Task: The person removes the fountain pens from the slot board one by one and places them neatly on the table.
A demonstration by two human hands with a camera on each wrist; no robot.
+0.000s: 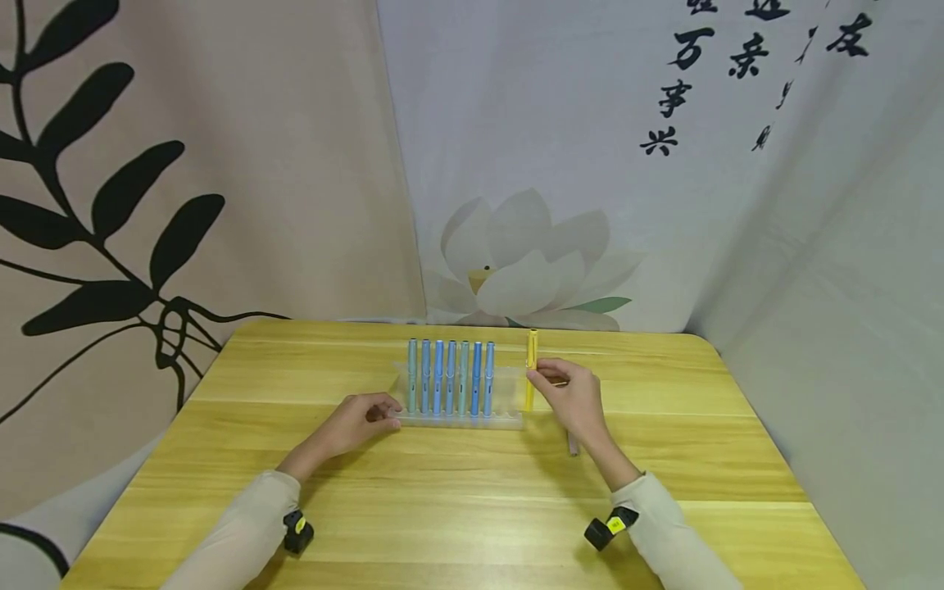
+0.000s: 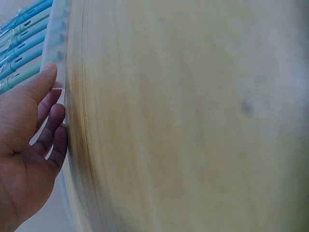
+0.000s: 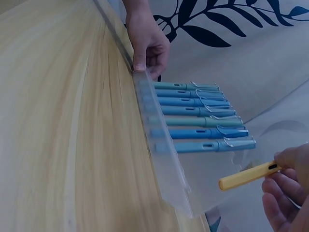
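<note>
A clear pen stand (image 1: 507,421) is on the table, with a row of several blue and pale green pens (image 1: 451,377) upright in its left and middle part. My left hand (image 1: 360,424) holds the stand's left end; in the left wrist view the thumb (image 2: 44,79) lies on the base's edge. Just beyond the stand's right end, my right hand (image 1: 578,399) pinches a yellow pen (image 1: 532,348) upright between thumb and fingers. The right wrist view shows the lower end of the yellow pen (image 3: 241,178) apart from the stand.
A small greyish stick-like object (image 1: 573,444) lies on the wooden table (image 1: 457,516), partly hidden under my right wrist. Printed curtains (image 1: 531,164) hang behind the table's far edge and along its right side.
</note>
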